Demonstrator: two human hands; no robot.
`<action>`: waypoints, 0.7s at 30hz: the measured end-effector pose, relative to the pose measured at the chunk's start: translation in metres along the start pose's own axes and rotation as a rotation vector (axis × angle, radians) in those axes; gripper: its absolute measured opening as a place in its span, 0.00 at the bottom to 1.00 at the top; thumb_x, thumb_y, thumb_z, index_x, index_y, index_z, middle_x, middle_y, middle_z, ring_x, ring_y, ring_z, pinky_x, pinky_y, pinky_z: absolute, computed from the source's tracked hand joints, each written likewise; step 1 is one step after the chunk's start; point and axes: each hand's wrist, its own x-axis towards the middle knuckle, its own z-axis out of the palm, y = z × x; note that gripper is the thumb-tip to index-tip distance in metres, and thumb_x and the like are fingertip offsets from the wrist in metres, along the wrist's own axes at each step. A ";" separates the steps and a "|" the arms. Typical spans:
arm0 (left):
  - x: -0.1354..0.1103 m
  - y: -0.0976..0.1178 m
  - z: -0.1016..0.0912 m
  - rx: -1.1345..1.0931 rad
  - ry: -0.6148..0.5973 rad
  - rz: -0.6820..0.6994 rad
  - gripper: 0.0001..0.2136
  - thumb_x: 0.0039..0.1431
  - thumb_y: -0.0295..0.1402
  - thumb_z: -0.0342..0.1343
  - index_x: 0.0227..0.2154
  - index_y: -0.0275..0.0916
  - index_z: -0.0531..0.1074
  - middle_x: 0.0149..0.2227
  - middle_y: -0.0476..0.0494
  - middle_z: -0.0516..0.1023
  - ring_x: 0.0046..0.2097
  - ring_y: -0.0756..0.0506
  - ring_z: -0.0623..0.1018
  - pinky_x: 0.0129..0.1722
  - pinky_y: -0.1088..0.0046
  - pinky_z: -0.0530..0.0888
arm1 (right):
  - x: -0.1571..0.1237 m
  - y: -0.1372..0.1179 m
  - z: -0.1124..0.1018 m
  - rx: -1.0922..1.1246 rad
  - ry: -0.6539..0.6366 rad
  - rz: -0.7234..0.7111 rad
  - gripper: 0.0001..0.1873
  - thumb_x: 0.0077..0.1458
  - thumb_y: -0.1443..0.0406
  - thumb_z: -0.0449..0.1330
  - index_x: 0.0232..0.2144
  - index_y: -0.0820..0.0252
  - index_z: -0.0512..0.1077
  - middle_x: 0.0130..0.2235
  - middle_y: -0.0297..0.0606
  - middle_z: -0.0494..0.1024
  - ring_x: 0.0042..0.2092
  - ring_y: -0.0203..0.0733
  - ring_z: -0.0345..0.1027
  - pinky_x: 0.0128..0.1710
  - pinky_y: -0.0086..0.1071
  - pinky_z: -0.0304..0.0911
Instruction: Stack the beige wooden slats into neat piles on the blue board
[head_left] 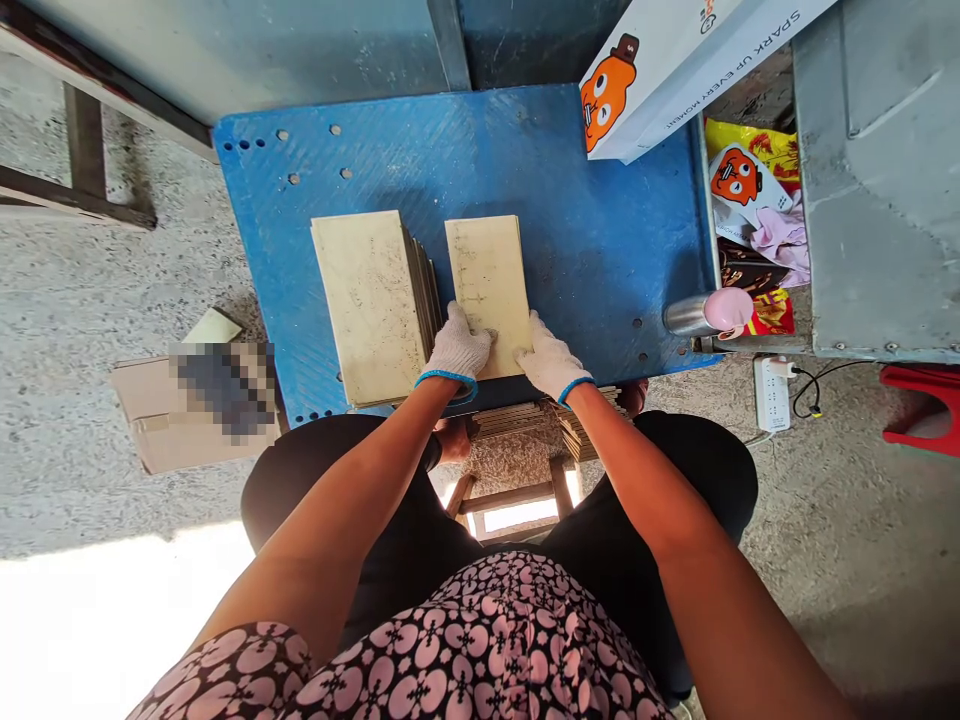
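My left hand, in a white knit glove with a blue cuff, grips the left edge of a flat cream rectangular board, its thumb pointing up along the side. On the opposite edge, near the lower right corner, my right hand closes in a matching glove. The board lies on the blue table; whether it is one piece or a few stacked, I cannot tell. Just left of it stands a taller stack of similar cream boards, with dark specks on the top one and layered edges showing.
The blue table has holes near its corners. A white printed bag stands at the back right, a pink-lidded bottle at the right edge. Below are more stacked boards, a cardboard box, a power strip and a red stool.
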 end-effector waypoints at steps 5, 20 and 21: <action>-0.024 0.005 -0.001 0.143 0.141 0.145 0.42 0.57 0.36 0.58 0.70 0.29 0.44 0.69 0.24 0.54 0.65 0.31 0.65 0.62 0.56 0.67 | -0.005 0.004 -0.009 0.021 0.034 0.029 0.43 0.60 0.59 0.56 0.72 0.57 0.44 0.72 0.43 0.52 0.67 0.59 0.57 0.67 0.53 0.54; -0.152 -0.067 0.084 0.763 -0.053 0.444 0.40 0.55 0.36 0.60 0.69 0.28 0.53 0.71 0.22 0.47 0.71 0.26 0.50 0.67 0.47 0.50 | -0.039 0.024 -0.031 0.144 0.191 -0.076 0.43 0.61 0.55 0.55 0.71 0.61 0.46 0.70 0.45 0.55 0.69 0.58 0.52 0.68 0.52 0.50; -0.155 -0.070 0.090 0.800 -0.067 0.446 0.40 0.55 0.36 0.59 0.69 0.28 0.53 0.71 0.21 0.46 0.71 0.26 0.50 0.67 0.46 0.49 | -0.041 0.025 -0.032 0.149 0.194 -0.079 0.43 0.61 0.55 0.56 0.71 0.61 0.47 0.70 0.46 0.55 0.69 0.58 0.52 0.68 0.52 0.50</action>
